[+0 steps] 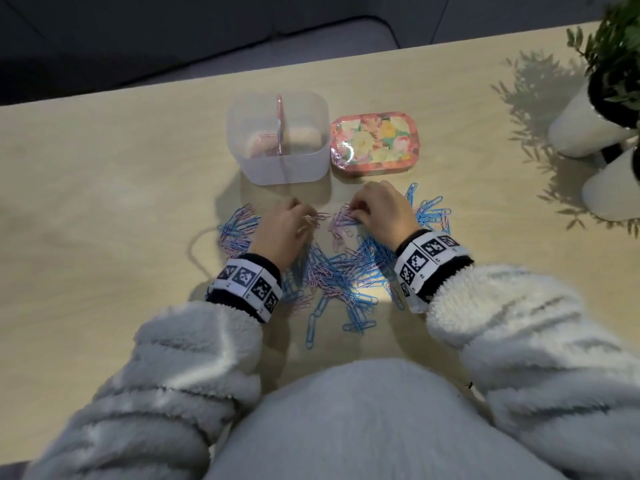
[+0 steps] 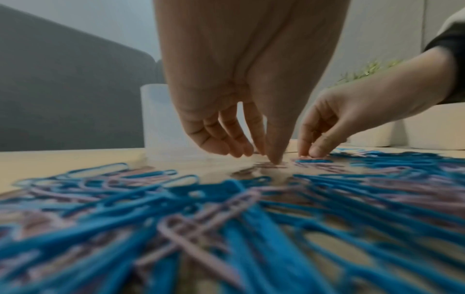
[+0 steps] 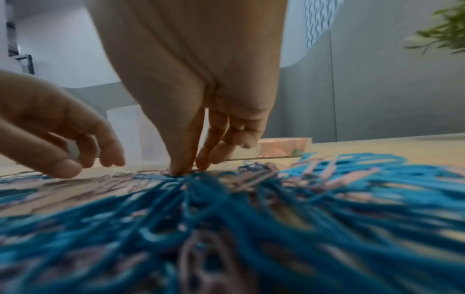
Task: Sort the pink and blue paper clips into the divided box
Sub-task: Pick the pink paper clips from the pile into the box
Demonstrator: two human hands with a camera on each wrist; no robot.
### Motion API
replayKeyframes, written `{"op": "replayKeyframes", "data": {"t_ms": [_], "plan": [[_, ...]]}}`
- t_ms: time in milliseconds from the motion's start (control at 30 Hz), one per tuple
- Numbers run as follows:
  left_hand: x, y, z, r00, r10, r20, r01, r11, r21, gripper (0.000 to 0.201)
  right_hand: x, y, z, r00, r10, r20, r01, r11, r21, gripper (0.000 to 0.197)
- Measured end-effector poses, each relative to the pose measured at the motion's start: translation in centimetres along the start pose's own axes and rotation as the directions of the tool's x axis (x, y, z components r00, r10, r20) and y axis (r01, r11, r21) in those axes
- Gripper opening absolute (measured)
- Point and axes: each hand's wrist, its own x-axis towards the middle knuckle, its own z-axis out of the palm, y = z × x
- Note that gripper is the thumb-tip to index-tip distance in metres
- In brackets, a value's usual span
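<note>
**A:** Where the clips lie spread over the table [image 1: 104, 174], what can be made out of the two hands?

**B:** The left hand [image 1: 282, 233] is lowered onto the far edge of the heap, thumb and forefinger brought together at the tabletop. A pink paper clip [image 1: 317, 216] is seen at those fingertips in the head view, and it appears to be pinched. The other fingers are loosely curled above the surface.

**A:** And the right one?

**B:** The right hand [image 1: 381, 213] is set down just beside it, its thumb and forefinger pressed together into a cluster of pink clips [image 1: 343, 220]. Whether one is actually gripped cannot be told; the tips are hidden among the clips.

**A:** Where are the paper clips [image 1: 339, 271] and the box?

**B:** Blue and pink clips are mixed in one loose heap beneath and between both wrists. The divided box [image 1: 277, 168], translucent, is placed just beyond the hands; some pink clips are visible in its left compartment. A floral tin [image 1: 372, 142] is stood beside it on the right, and white plant pots [image 1: 585, 129] are kept at the far right.
</note>
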Motion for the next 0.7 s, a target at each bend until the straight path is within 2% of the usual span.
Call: {"op": "replayKeyframes", "data": {"t_ms": [100, 200, 433, 500, 600, 700], "plan": [[0.3, -1.3, -0.6, 0.995, -0.096, 0.010, 0.096, 0.995, 0.001, 0.020, 0.6, -0.7, 0.3, 1.000, -0.020, 0.019, 0.018, 0.998, 0.067, 0.016], [0.7, -1.9, -0.8, 0.988, -0.151, 0.020, 0.152, 0.985, -0.075, 0.018, 0.6, -0.4, 0.0, 0.998, 0.053, -0.040, -0.045, 0.983, 0.178, 0.017], [2.5, -0.3, 0.6, 0.993, -0.104, 0.051, 0.109, 0.989, -0.105, 0.015, -2.0, -1.5, 1.6, 0.992, 0.126, -0.014, -0.123, 0.987, 0.107, 0.019], [2.4, 0.2, 1.0, 0.996, -0.083, 0.025, 0.085, 0.991, -0.099, 0.021, -2.1, -1.6, 2.0, 0.992, 0.122, -0.031, -0.119, 0.990, 0.078, 0.018], [2.2, 1.0, 1.5, 0.997, -0.064, 0.048, 0.067, 0.996, -0.061, 0.035, -2.0, -1.7, 2.0, 0.996, 0.069, -0.053, -0.069, 0.998, 0.000, 0.017], [2.2, 0.9, 1.6, 0.996, -0.079, 0.045, 0.082, 0.994, -0.079, 0.037, -2.3, -0.8, 1.2, 0.995, 0.054, -0.084, -0.053, 0.998, 0.024, 0.017]]}}
